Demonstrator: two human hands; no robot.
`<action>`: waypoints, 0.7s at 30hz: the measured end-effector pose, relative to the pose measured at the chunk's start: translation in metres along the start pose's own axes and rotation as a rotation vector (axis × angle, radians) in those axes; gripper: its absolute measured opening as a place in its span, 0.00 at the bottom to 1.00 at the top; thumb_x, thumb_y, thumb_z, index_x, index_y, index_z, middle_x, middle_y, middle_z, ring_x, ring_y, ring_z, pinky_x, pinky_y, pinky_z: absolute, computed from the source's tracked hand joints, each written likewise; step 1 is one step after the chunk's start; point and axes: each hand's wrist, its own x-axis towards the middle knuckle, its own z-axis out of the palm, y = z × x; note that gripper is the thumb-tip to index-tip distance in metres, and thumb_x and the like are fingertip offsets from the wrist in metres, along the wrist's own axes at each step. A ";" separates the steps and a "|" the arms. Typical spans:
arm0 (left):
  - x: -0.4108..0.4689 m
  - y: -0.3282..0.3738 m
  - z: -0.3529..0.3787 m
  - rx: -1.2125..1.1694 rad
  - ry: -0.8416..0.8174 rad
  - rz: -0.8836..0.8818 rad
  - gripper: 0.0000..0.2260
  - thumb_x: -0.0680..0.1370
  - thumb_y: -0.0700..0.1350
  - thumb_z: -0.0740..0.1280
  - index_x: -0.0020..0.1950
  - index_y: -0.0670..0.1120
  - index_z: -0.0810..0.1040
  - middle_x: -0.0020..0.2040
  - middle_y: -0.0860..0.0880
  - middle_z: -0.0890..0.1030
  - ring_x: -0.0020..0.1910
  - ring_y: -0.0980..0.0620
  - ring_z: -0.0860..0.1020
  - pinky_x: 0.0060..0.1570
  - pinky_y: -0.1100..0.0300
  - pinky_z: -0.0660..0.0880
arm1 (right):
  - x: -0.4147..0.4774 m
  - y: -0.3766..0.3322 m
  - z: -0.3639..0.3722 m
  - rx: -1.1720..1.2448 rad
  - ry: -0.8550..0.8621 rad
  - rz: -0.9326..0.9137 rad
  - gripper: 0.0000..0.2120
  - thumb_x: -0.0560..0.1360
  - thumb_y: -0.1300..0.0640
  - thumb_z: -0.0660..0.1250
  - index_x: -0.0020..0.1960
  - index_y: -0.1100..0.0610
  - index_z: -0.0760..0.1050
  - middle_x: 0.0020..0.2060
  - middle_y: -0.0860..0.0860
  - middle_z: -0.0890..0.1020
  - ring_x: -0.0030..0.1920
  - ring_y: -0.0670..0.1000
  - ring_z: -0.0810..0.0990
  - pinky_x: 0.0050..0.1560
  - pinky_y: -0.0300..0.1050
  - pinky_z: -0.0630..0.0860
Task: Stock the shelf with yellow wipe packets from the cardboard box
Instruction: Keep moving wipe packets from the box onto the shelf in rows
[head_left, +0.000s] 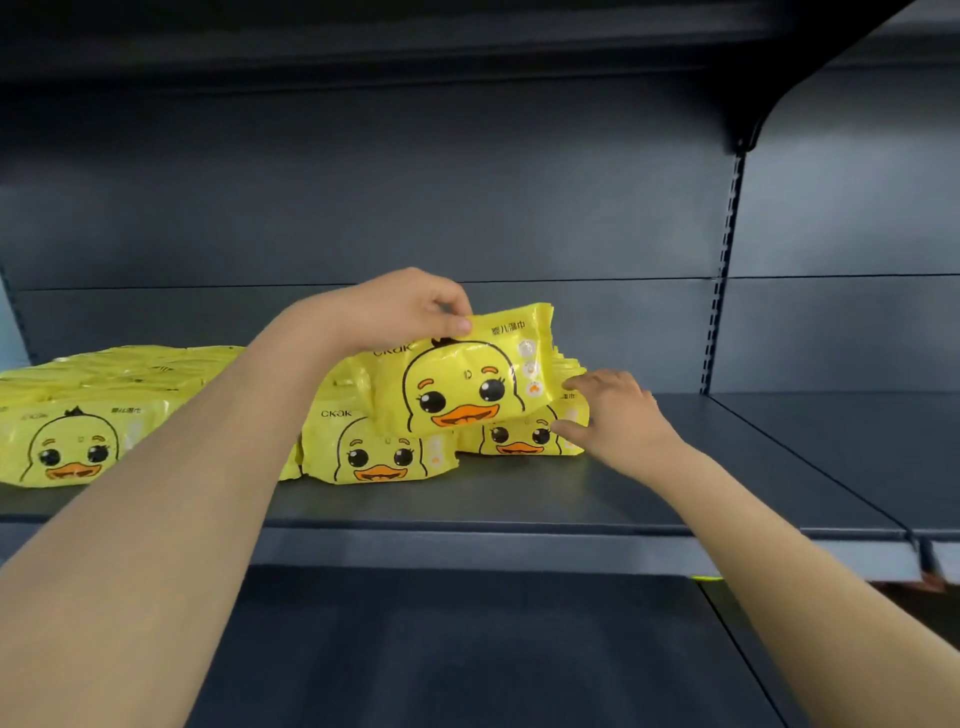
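My left hand (410, 306) pinches the top edge of a yellow wipe packet (462, 374) printed with a duck face, holding it tilted above the grey shelf (519, 493). My right hand (613, 410) reaches in from the right, its thumb and fingers closing on that packet's right end and on the packet beneath (519, 439). Another duck packet (374, 447) stands in front, and a row of several packets (78, 431) fills the shelf's left side. The cardboard box is out of view.
The shelf's right part (753, 447) holds nothing, up to the slotted upright (719, 312) and the neighbouring bay (857, 431). A dark upper shelf (415, 41) hangs overhead. A lower shelf (467, 649) lies below my arms.
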 end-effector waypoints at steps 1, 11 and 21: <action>0.005 0.005 0.003 0.006 0.005 0.007 0.06 0.79 0.48 0.63 0.50 0.49 0.78 0.48 0.57 0.78 0.52 0.57 0.76 0.55 0.60 0.70 | -0.009 0.002 -0.001 0.018 -0.015 0.012 0.27 0.75 0.42 0.63 0.71 0.51 0.66 0.69 0.51 0.68 0.70 0.54 0.63 0.66 0.52 0.63; 0.059 0.030 0.062 0.048 -0.040 0.103 0.07 0.80 0.45 0.62 0.52 0.44 0.78 0.53 0.48 0.80 0.55 0.50 0.77 0.57 0.55 0.72 | -0.070 0.018 0.008 0.073 -0.229 0.102 0.24 0.76 0.44 0.62 0.69 0.53 0.66 0.64 0.51 0.71 0.66 0.53 0.67 0.63 0.52 0.66; 0.079 -0.011 0.134 0.175 0.034 0.032 0.12 0.81 0.43 0.58 0.62 0.45 0.76 0.59 0.46 0.77 0.58 0.46 0.74 0.56 0.56 0.71 | -0.075 0.018 0.018 0.117 -0.221 0.140 0.20 0.78 0.44 0.59 0.64 0.54 0.70 0.59 0.52 0.74 0.61 0.53 0.70 0.59 0.50 0.70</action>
